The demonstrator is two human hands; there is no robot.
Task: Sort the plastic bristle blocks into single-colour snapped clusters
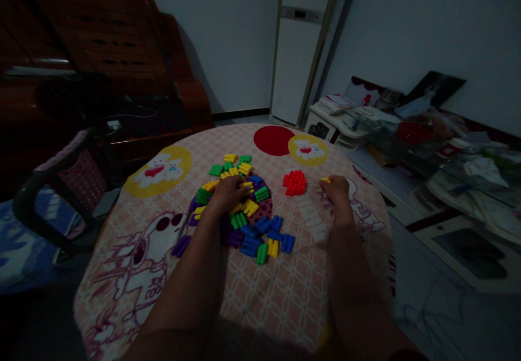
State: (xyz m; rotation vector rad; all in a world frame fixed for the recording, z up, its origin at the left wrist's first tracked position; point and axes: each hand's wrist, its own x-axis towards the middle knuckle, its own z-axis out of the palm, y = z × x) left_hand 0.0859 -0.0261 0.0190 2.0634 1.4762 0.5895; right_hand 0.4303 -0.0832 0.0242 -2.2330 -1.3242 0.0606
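My left hand (228, 191) is over a pile of plastic building blocks, its fingers curled around a yellow building block (246, 186) at the fingertips. Yellow, green, blue and purple blocks lie loosely around it, among them a green block (239, 220) and a blue block (287, 242). My right hand (337, 189) is closed at the right side of the table, with a small yellow building block (326, 179) showing past its fingers. Between the two hands, red blocks (295, 182) form a tight cluster on the tablecloth.
A patterned cloth covers the round table (280, 296). To the left is a chair (81, 187) with a dark frame, and behind it a wooden sofa (122, 51). A cluttered low cabinet (407, 187) runs along the right. A tall white appliance (299, 51) occupies the corner.
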